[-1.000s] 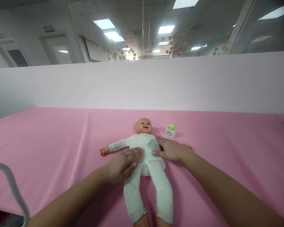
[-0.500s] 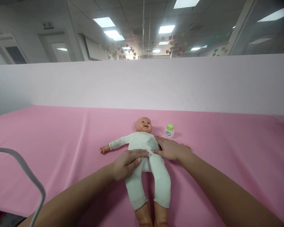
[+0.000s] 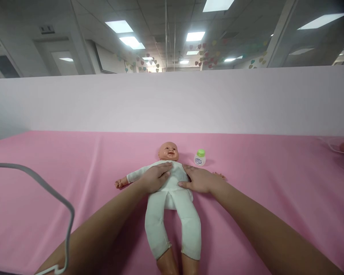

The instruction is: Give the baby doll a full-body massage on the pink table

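A baby doll (image 3: 172, 198) with a white cloth body lies on its back, its head at the far end and its legs toward me. My left hand (image 3: 157, 177) rests flat on the doll's chest and upper belly, fingers stretched out. On the other side, my right hand (image 3: 199, 178) lies against the doll's flank and shoulder, its thumb apart from the fingers. Part of the doll's arm on that side is hidden beneath my right hand and forearm; only its small fingers show beyond. Neither hand grips anything.
A small clear bottle with a green cap (image 3: 200, 157) stands right of the doll's head. Pink sheeting (image 3: 74, 164) covers the surface, with a white wall (image 3: 172, 101) behind. A grey cable or tube (image 3: 50, 187) curves at the left. Partly visible items in a clear container (image 3: 339, 147) sit far right.
My left hand has moved up from the doll's lower belly and hip to its chest. My right hand stays at the doll's side. The view has shifted slightly to the right.
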Demonstrator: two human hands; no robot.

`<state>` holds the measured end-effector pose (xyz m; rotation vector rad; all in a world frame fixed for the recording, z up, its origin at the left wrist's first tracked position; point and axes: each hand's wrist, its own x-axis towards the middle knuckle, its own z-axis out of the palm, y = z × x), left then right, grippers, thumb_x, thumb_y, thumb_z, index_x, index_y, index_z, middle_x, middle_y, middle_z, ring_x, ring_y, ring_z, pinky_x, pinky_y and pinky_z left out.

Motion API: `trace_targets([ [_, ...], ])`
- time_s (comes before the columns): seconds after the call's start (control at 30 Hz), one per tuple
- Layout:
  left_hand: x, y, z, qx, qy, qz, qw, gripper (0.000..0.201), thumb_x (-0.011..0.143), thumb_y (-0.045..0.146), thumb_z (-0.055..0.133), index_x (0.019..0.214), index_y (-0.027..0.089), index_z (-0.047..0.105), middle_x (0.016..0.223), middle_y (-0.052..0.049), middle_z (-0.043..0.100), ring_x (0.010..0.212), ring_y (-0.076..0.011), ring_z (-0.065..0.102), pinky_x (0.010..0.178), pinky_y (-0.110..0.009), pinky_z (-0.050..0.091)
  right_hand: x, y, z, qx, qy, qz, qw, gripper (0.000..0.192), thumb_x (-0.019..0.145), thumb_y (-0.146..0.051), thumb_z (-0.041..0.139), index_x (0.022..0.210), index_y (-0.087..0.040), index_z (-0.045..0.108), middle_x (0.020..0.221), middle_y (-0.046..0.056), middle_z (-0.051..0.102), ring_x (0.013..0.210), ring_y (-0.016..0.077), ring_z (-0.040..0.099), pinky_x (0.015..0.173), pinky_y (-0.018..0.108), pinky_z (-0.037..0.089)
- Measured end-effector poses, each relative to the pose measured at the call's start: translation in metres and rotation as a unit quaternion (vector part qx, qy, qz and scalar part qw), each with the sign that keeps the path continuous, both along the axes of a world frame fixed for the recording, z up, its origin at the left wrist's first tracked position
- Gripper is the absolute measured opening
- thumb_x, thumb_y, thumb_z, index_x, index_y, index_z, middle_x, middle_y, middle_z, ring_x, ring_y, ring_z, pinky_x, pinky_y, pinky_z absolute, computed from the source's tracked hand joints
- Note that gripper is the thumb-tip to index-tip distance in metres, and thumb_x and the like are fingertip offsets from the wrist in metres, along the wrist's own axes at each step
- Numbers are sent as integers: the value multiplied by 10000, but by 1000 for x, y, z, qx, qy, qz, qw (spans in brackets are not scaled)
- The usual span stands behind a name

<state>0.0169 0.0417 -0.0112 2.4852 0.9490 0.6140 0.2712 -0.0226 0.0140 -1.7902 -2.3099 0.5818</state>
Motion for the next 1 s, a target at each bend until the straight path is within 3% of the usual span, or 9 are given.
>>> trace_targets([
  [0.13,2,5,0,26,32,61,997,594,1030,468,434,1508,144,575,1570,-99,550,1500,-277,460,1285,-448,308,-4,-4,4,-39,-28,-4,999,1002,877,-812,531,1664,-242,286,1645,154,448,1397,437,530,1052,516,466],
  [0.23,-1,-5,1,36,52,101,993,661,1023,507,434,1534,99,536,1592,-147,513,1507,-306,448,1267,-468,331,-9,-10,8,-61,-58,-13,996,1014,879,-815,507,1657,-198,303,1520,184,589,1276,460,618,965,530,508],
  [0.33,-4,-15,1,36,64,97,993,670,1036,526,412,1554,113,507,1608,-149,490,1519,-310,429,1263,-485,327,-13,-18,13,-74,-65,-11,995,1016,875,-811,510,1642,-168,337,1424,199,662,1185,465,673,945,560,525],
  [0.43,-5,-17,0,28,69,105,992,670,1043,519,395,1581,126,465,1640,-145,444,1547,-308,381,1273,-496,300,-21,-34,21,-44,-70,-11,997,893,939,-672,526,1638,-145,351,1617,206,467,1385,468,548,1084,596,469],
  [0.53,-4,-16,-2,14,74,119,990,692,1051,526,363,1598,109,432,1661,-152,410,1566,-309,342,1285,-496,273,-35,-64,33,-2,-30,68,997,773,992,-539,509,1654,-181,333,1713,125,300,1578,386,299,1253,559,317],
  [0.67,-5,-16,-3,7,73,111,991,674,1066,493,311,1609,108,413,1666,-147,405,1567,-292,341,1290,-469,268,-51,-96,45,-60,28,236,969,729,1012,-526,516,1659,-248,327,1712,47,304,1585,328,300,1309,465,254],
  [0.73,-5,-15,-4,7,77,103,992,660,1070,455,291,1610,95,407,1667,-145,403,1568,-285,340,1290,-463,270,-52,-93,43,-71,37,261,962,722,1021,-550,505,1659,-268,317,1712,48,309,1586,330,295,1314,485,226],
  [0.87,-6,-13,-6,10,77,91,993,660,1068,444,301,1601,73,417,1670,-158,391,1571,-289,334,1287,-454,277,-43,-59,26,-37,50,230,971,788,1020,-646,470,1676,-273,242,1738,57,227,1618,333,188,1320,557,107],
  [1.0,-5,-11,-7,6,70,84,994,658,1065,461,318,1587,77,437,1663,-169,395,1565,-299,345,1282,-472,288,-34,-31,9,-3,46,197,979,851,1021,-707,403,1687,-225,186,1752,73,149,1633,313,117,1328,515,64],
])
